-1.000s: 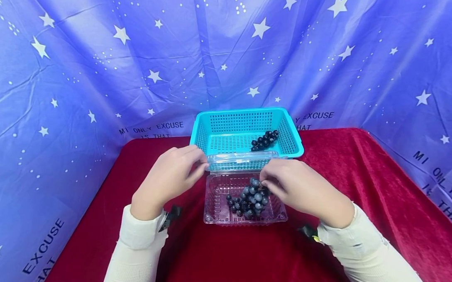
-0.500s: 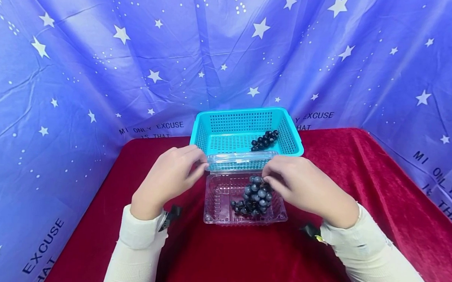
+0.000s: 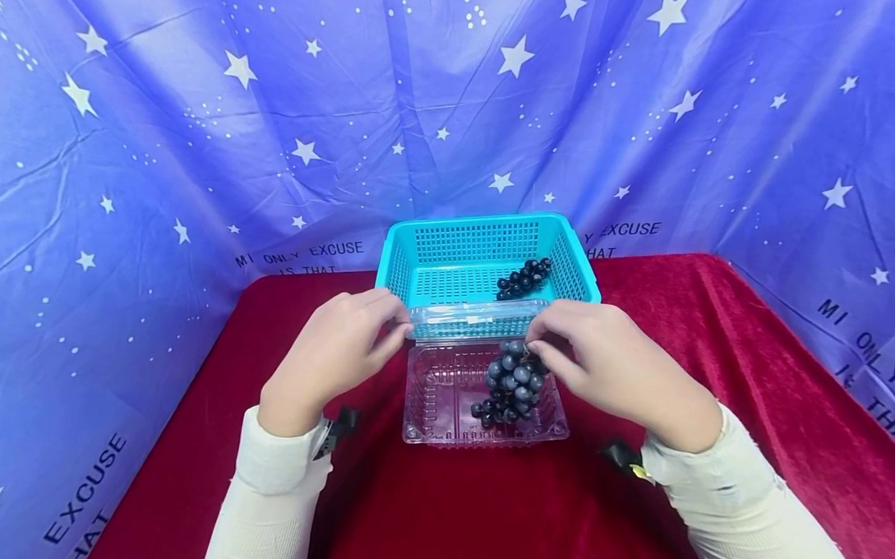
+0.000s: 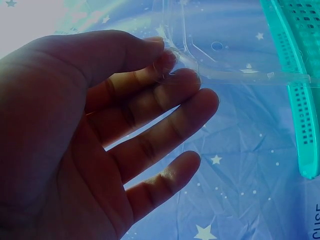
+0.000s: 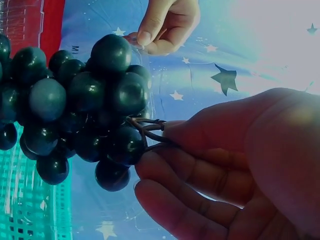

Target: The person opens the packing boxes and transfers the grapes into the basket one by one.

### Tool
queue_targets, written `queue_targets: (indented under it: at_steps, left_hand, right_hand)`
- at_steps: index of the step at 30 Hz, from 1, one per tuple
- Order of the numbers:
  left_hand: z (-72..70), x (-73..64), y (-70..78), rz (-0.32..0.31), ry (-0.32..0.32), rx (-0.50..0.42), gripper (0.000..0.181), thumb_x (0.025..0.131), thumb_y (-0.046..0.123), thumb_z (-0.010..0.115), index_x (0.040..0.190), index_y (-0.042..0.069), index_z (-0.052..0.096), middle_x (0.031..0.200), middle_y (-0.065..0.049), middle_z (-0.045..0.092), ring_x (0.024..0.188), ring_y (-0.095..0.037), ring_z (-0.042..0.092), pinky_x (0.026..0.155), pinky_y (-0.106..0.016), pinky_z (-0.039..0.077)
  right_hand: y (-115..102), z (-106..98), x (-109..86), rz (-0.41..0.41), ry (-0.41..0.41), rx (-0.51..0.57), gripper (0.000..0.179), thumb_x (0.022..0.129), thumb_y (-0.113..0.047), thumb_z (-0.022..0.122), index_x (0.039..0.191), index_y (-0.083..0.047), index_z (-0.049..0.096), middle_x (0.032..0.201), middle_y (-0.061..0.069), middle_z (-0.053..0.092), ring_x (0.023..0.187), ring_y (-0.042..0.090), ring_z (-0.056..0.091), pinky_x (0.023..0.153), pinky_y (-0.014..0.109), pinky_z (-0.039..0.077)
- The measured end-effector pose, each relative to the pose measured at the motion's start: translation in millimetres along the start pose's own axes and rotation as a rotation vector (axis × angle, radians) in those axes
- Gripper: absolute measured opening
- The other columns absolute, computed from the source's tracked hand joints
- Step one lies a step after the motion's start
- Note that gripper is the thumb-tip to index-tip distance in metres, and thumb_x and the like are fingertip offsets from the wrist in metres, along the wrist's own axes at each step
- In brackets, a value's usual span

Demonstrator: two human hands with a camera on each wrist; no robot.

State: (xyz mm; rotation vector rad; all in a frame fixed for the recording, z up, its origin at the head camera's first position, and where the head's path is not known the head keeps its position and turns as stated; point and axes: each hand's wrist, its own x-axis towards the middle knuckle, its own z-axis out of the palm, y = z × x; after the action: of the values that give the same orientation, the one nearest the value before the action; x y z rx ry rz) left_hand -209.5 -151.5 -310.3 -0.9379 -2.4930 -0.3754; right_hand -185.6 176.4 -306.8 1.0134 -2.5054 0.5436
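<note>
My right hand [image 3: 622,364] pinches the stem of a bunch of dark grapes [image 3: 516,382]. The brown stem [image 5: 146,127] shows between thumb and fingers in the right wrist view. The bunch hangs over the right part of a clear plastic container [image 3: 436,402]; whether its lowest grapes touch the bottom I cannot tell. The container's hinged lid [image 3: 476,316] stands raised at the back. Its left corner is pinched between thumb and fingertips of my left hand [image 3: 342,342]; in the left wrist view the outer fingers [image 4: 172,182] spread free of the clear plastic.
Right behind the lid stands a turquoise mesh basket [image 3: 447,284] with a smaller bunch of dark grapes [image 3: 523,280] at its right end. A red velvet cloth [image 3: 424,517] covers the table. Blue star-printed curtains [image 3: 335,103] hang close around the back and sides.
The right hand has moved right and slightly up, drawing the bunch of grapes with it toward the container's right side. The left hand and the lid have stayed put.
</note>
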Motion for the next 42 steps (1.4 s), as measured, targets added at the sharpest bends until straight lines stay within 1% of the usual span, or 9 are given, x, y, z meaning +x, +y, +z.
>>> queue_targets:
  at_steps: [10, 16, 22, 27, 34, 39, 42]
  left_hand:
    - [0.1, 0.0, -0.2, 0.001, 0.001, 0.005, 0.004, 0.097, 0.019, 0.069, 0.095, 0.018, 0.073, 0.089, 0.010, 0.069, 0.068, -0.010, 0.057, 0.069, -0.031, 0.053]
    - [-0.5, 0.0, 0.4, 0.000, 0.002, 0.001, 0.004, 0.096, 0.019, 0.071, 0.095, 0.016, 0.073, 0.088, 0.010, 0.068, 0.068, -0.009, 0.057, 0.069, -0.031, 0.053]
    - [-0.2, 0.3, 0.5, -0.001, 0.003, 0.002, 0.003, 0.097, 0.019, 0.070, 0.095, 0.018, 0.072, 0.088, 0.010, 0.068, 0.069, -0.010, 0.057, 0.070, -0.031, 0.053]
    - [0.1, 0.3, 0.1, -0.001, 0.002, 0.006, 0.002, 0.096, 0.018, 0.070, 0.096, 0.017, 0.072, 0.089, 0.010, 0.068, 0.070, -0.010, 0.059, 0.071, -0.032, 0.054]
    - [0.3, -0.3, -1.0, 0.015, 0.028, 0.006, 0.005, 0.093, 0.016, 0.074, 0.095, 0.020, 0.071, 0.088, 0.009, 0.069, 0.070, -0.011, 0.059, 0.071, -0.032, 0.054]
    - [-0.3, -0.6, -0.9, 0.015, 0.040, 0.005, 0.005, 0.093, 0.016, 0.074, 0.095, 0.020, 0.071, 0.087, 0.009, 0.068, 0.069, -0.011, 0.059, 0.071, -0.032, 0.054]
    - [0.0, -0.6, -1.5, 0.011, 0.043, 0.012, 0.005, 0.093, 0.018, 0.075, 0.096, 0.019, 0.071, 0.089, 0.009, 0.069, 0.071, -0.011, 0.060, 0.072, -0.033, 0.054]
  right_hand:
    - [-0.6, -4.3, -2.0, 0.023, 0.038, 0.002, 0.011, 0.090, -0.010, 0.075, 0.096, -0.019, 0.075, 0.089, -0.011, 0.069, 0.075, 0.002, 0.058, 0.072, 0.032, 0.056]
    - [2.2, -7.2, -2.4, 0.000, 0.074, -0.002, 0.012, 0.088, -0.009, 0.074, 0.096, -0.019, 0.076, 0.089, -0.011, 0.070, 0.075, 0.004, 0.060, 0.072, 0.034, 0.056]
    - [2.9, -11.1, -3.2, -0.013, 0.098, -0.006, 0.012, 0.088, -0.009, 0.074, 0.095, -0.019, 0.075, 0.088, -0.010, 0.069, 0.075, 0.006, 0.060, 0.071, 0.034, 0.055]
    - [2.3, -13.7, -4.8, -0.010, 0.124, -0.002, 0.016, 0.087, -0.005, 0.076, 0.095, -0.020, 0.074, 0.087, -0.011, 0.069, 0.074, 0.004, 0.059, 0.069, 0.032, 0.055]
    - [1.0, -20.4, -6.5, -0.004, 0.152, 0.003, 0.022, 0.086, -0.003, 0.077, 0.098, -0.021, 0.075, 0.088, -0.014, 0.069, 0.075, -0.001, 0.057, 0.069, 0.027, 0.054]
    - [1.8, -24.6, -8.3, 0.001, 0.162, -0.019, 0.019, 0.086, -0.007, 0.079, 0.098, -0.021, 0.075, 0.086, -0.016, 0.067, 0.073, -0.004, 0.056, 0.068, 0.015, 0.047]
    - [3.0, -27.3, -8.5, -0.017, 0.179, -0.025, 0.017, 0.086, -0.009, 0.080, 0.098, -0.020, 0.075, 0.083, -0.018, 0.065, 0.070, -0.005, 0.054, 0.065, 0.012, 0.043]
